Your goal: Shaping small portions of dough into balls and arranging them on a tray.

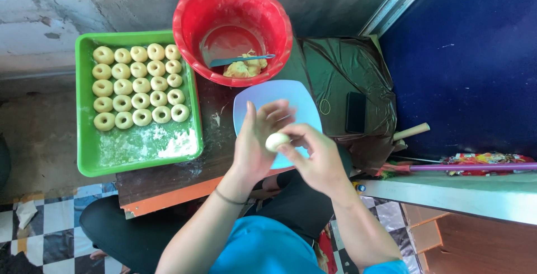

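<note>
A small, smooth, pale cream ball of dough (276,141) sits between the two hands, above the near edge of a light blue plastic plate (299,101). The left hand (256,139) stands edge-up with its palm against the ball's left side and its fingers spread over the plate. The right hand (316,159) pinches the ball from the right with thumb and fingertips, so both hands are closed in on the dough together.

The plate lies on a worn brown wooden bench (168,181) with an orange front edge. To the left on the bench rests a green rectangular plastic tray (89,156) dusted with white flour at its near end. Rows of pale ring-shaped dough pieces (140,85) fill its far half, set close beside one another.

Beyond the plate stands a round red plastic basin (232,0) holding a lump of yellowish dough (243,68) with a blue scraper (240,59) lying across it.

To the right, a dark olive plastic sheet (335,64) carries a black flat phone (356,112). Further right, a colourful crumpled packet (486,158) lies by a purple stick (470,166) on a grey ledge.
</note>
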